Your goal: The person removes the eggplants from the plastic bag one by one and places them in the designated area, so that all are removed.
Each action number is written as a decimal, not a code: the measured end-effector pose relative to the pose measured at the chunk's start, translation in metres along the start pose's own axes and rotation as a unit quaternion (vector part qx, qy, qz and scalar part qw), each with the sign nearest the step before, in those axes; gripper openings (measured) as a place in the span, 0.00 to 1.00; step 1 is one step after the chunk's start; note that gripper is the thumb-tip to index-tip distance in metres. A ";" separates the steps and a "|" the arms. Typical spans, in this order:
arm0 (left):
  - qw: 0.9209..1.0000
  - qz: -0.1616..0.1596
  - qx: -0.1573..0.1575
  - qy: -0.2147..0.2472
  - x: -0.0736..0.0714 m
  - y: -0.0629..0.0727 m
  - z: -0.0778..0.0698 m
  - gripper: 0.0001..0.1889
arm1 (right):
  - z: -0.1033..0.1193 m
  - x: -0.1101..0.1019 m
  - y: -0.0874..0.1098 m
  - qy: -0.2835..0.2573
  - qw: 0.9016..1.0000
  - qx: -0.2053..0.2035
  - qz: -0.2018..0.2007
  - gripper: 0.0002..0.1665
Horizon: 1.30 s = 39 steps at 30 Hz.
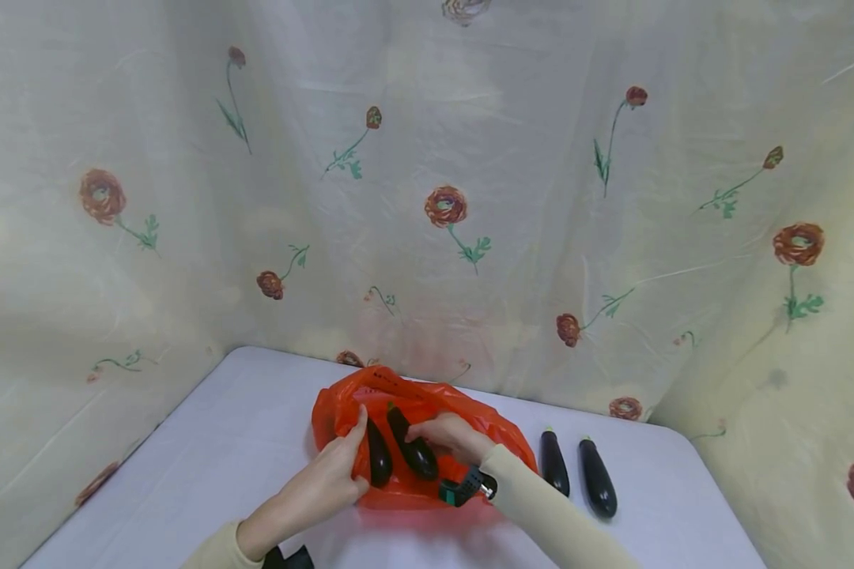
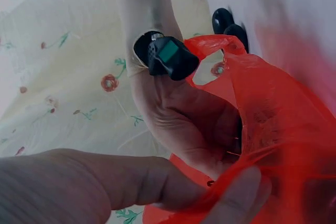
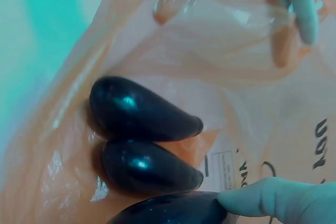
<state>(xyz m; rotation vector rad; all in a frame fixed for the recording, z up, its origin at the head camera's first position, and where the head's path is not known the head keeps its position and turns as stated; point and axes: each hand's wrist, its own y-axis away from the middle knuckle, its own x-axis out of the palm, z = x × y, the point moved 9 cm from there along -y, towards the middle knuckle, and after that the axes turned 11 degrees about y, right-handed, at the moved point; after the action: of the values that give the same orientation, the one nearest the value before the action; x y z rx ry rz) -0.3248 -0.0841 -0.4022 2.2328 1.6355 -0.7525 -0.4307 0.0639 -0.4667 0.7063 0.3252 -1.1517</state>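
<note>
A thin red plastic bag lies with its mouth spread on the table. My left hand pinches the near-left edge of the bag between thumb and fingers. Inside the bag, my right hand holds a dark, glossy eggplant with its stem end pointing away. Another eggplant lies beside it, close to the left hand. In the right wrist view, two eggplants rest side by side in the bag, one of them the upper eggplant, with the held one below them under the thumb.
Two more eggplants lie on the white table right of the bag: a nearer-to-bag eggplant and an outer eggplant. A flower-patterned sheet hangs behind the table and along its sides.
</note>
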 end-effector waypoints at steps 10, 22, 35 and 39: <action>1.000 0.006 -0.018 0.012 0.002 -0.001 0.002 0.49 | 0.000 -0.011 0.019 0.006 1.000 -0.010 0.015 0.11; 1.000 0.002 -0.014 0.009 0.001 -0.001 0.001 0.48 | -0.001 -0.015 0.039 -0.018 0.998 -0.035 0.052 0.13; 1.000 0.006 -0.019 0.017 0.004 -0.002 0.005 0.48 | -0.009 -0.024 0.063 -0.045 0.996 -0.010 0.079 0.22; 1.000 0.007 -0.019 0.017 0.004 -0.003 0.005 0.48 | -0.009 -0.026 0.072 -0.056 0.995 -0.016 0.087 0.24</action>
<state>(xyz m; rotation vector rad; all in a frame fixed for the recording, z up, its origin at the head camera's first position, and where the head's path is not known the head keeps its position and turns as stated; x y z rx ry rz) -0.3275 -0.0824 -0.4083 2.2409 1.6328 -0.6784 -0.3744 0.1045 -0.4336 0.6269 0.1836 -1.0137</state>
